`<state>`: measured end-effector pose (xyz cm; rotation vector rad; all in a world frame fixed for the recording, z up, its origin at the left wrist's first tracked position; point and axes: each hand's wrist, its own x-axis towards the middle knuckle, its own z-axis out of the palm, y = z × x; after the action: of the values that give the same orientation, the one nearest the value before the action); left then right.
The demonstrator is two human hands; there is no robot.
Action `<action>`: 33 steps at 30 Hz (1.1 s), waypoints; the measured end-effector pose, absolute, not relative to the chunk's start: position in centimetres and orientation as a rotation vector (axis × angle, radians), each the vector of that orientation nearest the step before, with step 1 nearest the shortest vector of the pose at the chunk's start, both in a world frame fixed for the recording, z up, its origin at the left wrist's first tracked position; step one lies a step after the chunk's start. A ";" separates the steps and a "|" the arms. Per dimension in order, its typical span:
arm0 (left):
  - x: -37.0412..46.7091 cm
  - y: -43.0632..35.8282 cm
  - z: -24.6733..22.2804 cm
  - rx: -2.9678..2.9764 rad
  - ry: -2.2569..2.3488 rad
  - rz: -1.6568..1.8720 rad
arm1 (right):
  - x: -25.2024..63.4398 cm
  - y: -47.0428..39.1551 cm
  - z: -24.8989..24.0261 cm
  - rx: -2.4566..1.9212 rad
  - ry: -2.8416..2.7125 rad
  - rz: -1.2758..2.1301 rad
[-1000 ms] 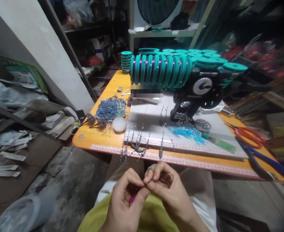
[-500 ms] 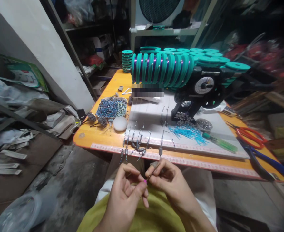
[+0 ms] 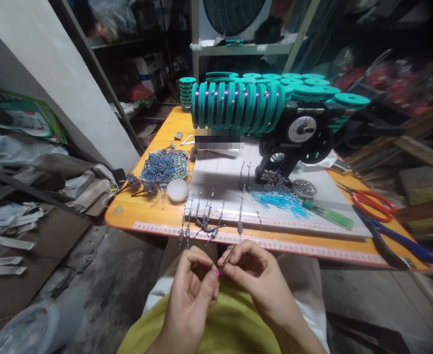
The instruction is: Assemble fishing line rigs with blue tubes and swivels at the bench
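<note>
Low over the lap, my left hand [image 3: 194, 290] pinches a tiny pink piece [image 3: 217, 272] between thumb and forefinger. Close beside it, nearly fingertip to fingertip, my right hand [image 3: 253, 270] is closed on a thin dark strand [image 3: 228, 258]. Just beyond the hands, small dark rigs with grey weights [image 3: 240, 227] lie along the near edge of a white board [image 3: 216, 177]. Light blue tubes [image 3: 282, 200] are heaped farther right on the board. How the pink piece and the strand join is too small to tell.
A tray of blue beads [image 3: 162, 166] and a round white lid [image 3: 178, 190] are at the left. Green spools [image 3: 238, 105] sit on a black machine [image 3: 297, 132] behind. At the right lie a green screwdriver [image 3: 329, 214], red-handled scissors [image 3: 374, 204] and blue-handled pliers [image 3: 404, 241].
The view has shifted slightly, so the table items appear a little farther left. My fingertips remain together, with my right hand's fingers slightly moved around the strand.
</note>
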<state>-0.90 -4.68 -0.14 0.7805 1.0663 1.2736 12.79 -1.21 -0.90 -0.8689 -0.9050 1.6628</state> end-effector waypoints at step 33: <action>-0.6 -5.7 0.5 1.256 1.108 1.442 | 12.5 -2.1 -0.1 -0.637 -0.826 1.686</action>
<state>-0.56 -5.65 0.52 1.2559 1.1081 1.4423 12.53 -2.11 -0.15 -0.6369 -0.8259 1.6863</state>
